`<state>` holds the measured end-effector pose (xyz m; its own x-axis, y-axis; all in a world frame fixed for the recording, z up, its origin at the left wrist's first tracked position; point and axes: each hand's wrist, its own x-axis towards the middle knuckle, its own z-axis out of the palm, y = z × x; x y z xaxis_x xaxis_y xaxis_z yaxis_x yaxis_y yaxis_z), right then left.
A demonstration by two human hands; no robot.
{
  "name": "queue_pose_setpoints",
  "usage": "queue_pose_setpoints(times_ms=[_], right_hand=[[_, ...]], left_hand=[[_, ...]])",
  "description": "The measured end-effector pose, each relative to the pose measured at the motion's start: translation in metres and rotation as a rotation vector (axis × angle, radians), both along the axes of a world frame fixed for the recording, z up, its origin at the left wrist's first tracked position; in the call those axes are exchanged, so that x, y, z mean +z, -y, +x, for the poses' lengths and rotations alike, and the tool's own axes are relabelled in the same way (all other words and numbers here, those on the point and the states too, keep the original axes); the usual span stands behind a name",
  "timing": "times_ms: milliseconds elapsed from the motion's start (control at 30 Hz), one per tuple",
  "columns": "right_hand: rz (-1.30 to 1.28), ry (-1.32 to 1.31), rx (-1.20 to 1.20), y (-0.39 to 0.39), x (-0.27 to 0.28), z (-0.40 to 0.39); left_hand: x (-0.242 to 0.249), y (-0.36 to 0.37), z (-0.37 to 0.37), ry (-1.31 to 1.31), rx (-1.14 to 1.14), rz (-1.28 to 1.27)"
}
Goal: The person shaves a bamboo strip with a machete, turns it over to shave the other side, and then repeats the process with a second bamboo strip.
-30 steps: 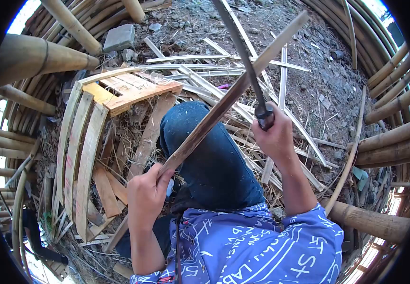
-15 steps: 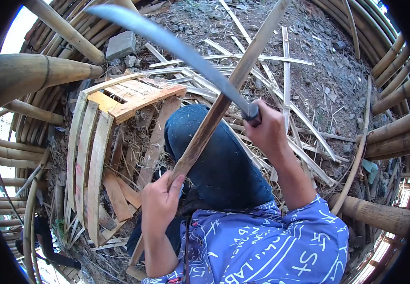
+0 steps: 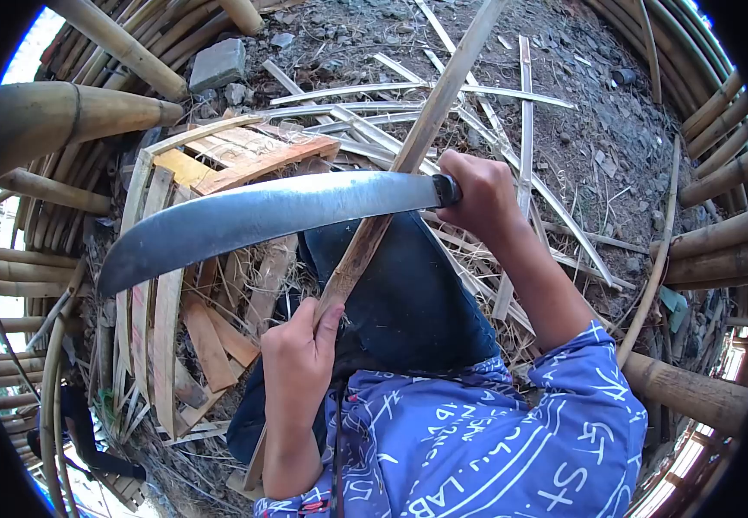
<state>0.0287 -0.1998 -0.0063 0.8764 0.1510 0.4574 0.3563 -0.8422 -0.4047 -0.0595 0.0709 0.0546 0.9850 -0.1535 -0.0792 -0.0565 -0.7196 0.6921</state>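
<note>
My right hand (image 3: 482, 194) is closed round the dark handle of a machete (image 3: 261, 216). Its wide curved blade points left and lies across a long wooden strip (image 3: 443, 99), level with the strip's middle. My left hand (image 3: 298, 350) grips that strip near its lower part, with the thumb along it. The strip runs up and to the right, past the top edge of the view, above my bent knee (image 3: 408, 293). Whether the blade touches the strip is hard to tell.
A slatted wooden crate (image 3: 167, 337) with wood pieces stands at left. Split strips (image 3: 525, 129) lie on the ground ahead. A grey block (image 3: 218, 65) is at upper left. Bamboo poles (image 3: 693, 393) surround the spot. A person in dark clothes (image 3: 80, 432) is at lower left.
The machete has swung down and left, from pointing up-left to nearly level, its broad side now showing. My right hand has moved slightly up; the strip's upper end has shifted slightly left.
</note>
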Motion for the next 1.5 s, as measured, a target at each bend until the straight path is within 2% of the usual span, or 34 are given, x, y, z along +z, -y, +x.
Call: queue_pose_setpoints(times_ms=[300,433,500,567,600,700,833,867,933,1067,1100,1133,1200,1500], right_hand=[[-0.05,0.056,-0.031,0.015,-0.003,0.015],[-0.005,-0.014,-0.324,0.073,-0.03,0.044],[0.047,-0.154,-0.558,0.111,-0.035,0.056],[-0.049,-0.016,-0.623,0.128,-0.028,0.054],[-0.011,-0.06,-0.661,0.14,-0.032,0.054],[0.151,0.014,-0.612,0.131,-0.034,0.037],[0.26,0.043,-0.497,0.074,-0.014,-0.003],[0.346,0.068,-0.357,0.055,-0.005,-0.013],[0.508,-0.017,-0.253,0.016,0.012,-0.031],[0.251,-0.143,-0.111,-0.012,0.026,-0.043],[0.14,-0.157,-0.085,-0.014,0.025,-0.043],[0.137,-0.16,-0.085,-0.014,0.021,-0.042],[-0.016,-0.216,-0.057,-0.012,0.012,-0.031],[-0.002,-0.129,-0.039,-0.007,0.002,-0.005]], left_hand=[[0.003,-0.003,-0.008,-0.02,0.029,0.023],[0.012,-0.011,-0.018,-0.076,0.073,-0.019],[0.017,-0.022,-0.027,-0.124,0.119,-0.005],[0.016,-0.03,-0.033,-0.135,0.15,0.026],[0.013,-0.032,-0.034,-0.148,0.138,0.024],[0.005,-0.028,-0.029,-0.161,0.126,0.014],[0.003,-0.02,-0.016,-0.222,0.08,-0.042],[0.005,-0.017,-0.014,-0.222,0.066,-0.031],[0.012,-0.008,-0.009,-0.282,0.117,-0.137],[0.014,0.003,-0.004,-0.263,0.055,-0.017],[0.012,0.005,-0.005,-0.133,0.006,0.056],[0.01,0.006,-0.006,-0.005,-0.04,0.126],[0.01,0.005,-0.008,-0.002,-0.03,0.122],[0.011,0.007,-0.015,0.019,-0.005,0.119]])
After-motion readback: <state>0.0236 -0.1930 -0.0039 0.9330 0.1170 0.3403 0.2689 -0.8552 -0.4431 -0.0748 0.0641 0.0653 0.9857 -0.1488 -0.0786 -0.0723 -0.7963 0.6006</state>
